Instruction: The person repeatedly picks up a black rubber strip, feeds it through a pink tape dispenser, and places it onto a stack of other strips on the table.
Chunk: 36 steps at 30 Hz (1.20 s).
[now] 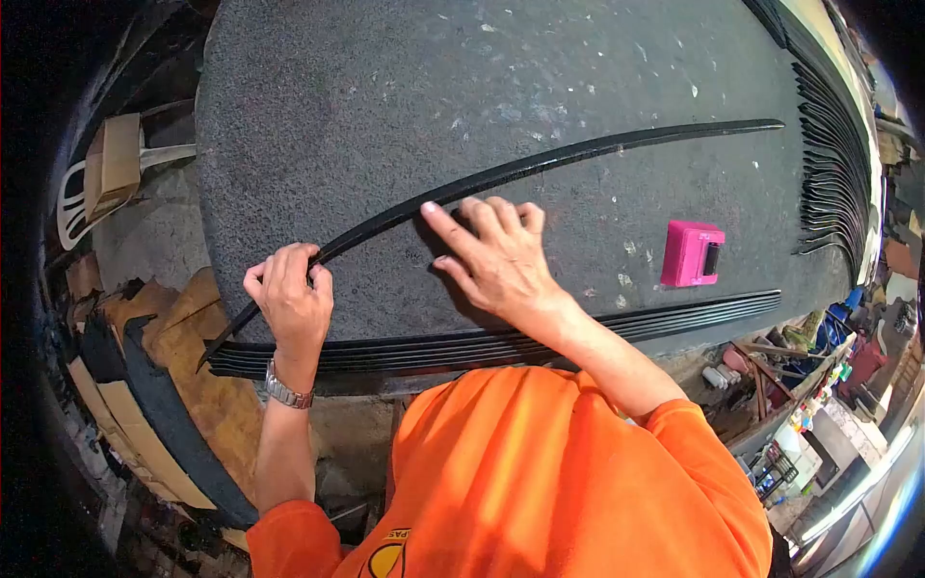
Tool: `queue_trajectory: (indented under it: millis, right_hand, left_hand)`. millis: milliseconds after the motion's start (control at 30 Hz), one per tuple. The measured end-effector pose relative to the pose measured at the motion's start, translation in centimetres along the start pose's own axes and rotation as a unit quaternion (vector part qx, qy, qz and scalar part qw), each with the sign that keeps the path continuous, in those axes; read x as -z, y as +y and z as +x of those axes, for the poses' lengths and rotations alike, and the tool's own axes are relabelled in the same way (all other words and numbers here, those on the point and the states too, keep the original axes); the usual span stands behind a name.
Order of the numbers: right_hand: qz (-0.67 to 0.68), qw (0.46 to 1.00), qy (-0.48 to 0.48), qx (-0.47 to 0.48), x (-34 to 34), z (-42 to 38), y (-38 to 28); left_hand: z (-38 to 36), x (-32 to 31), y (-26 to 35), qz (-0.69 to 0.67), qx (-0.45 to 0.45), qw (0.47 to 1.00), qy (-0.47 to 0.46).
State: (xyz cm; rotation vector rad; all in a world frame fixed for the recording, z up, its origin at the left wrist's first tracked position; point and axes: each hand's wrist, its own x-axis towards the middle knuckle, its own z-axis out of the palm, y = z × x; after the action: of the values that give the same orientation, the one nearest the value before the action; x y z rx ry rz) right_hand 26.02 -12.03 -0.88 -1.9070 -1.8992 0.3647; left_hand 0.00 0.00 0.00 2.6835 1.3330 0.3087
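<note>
A long, narrow black strip (pixel 578 152) runs in a curve across the dark worktable (pixel 385 87), its left end reaching past the table's edge. My left hand (pixel 292 294), with a metal watch on the wrist, pinches this strip near its left end. My right hand (pixel 501 255) hovers or rests just below the strip's middle, fingers apart. Its index fingertip touches or nearly touches the strip's lower edge. Along the near edge of the table lies a row of several similar black strips (pixel 424 352), side by side, partly covered by my right forearm.
A pink box-shaped object (pixel 682 254) with a dark part on its side sits at the right of the table. Many black strips (pixel 831 178) hang or lie layered at the far right edge. Left are cardboard (pixel 111 159) on a white chair and brown sheets (pixel 207 376).
</note>
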Motion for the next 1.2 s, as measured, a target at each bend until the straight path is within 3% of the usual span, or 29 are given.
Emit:
queue_trajectory:
  millis: [233,600,1200]
  right_hand:
    - [0.011,1.0,-0.006,0.003,-0.3,0.0,-0.7]
    - [-0.108,0.983,0.057,-0.14,4.4,-4.3,8.0]
    - [-0.224,0.931,0.147,-0.247,6.6,-5.1,16.0]
  left_hand:
    - [0.0,0.1,0.2,0.001,0.004,1.0,-0.008]
    - [-0.3,-0.1,-0.4,0.009,-0.016,1.0,-0.025]
    - [-0.3,0.0,-0.5,0.024,-0.002,0.998,-0.051]
